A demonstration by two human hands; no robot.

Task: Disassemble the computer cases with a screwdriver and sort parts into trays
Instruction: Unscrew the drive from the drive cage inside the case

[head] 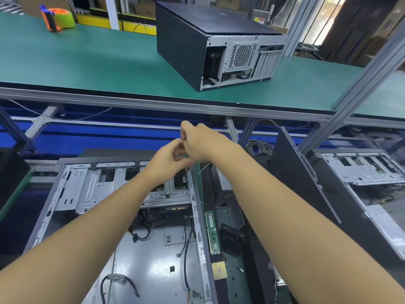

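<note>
At the centre of the frame the person's left hand [167,160] and right hand [198,143] meet above the far right corner of the open grey sheet-metal computer case [92,185], which fills the lower left. Both sets of fingers curl in against each other. What they pinch, if anything, cannot be told, though a thin pale strand [204,168] trails below the right hand. The step looks like freeing a small fastening or tie; the next move probably calls for setting it among the sorted parts near the green memory stick [211,231] at lower centre
</note>
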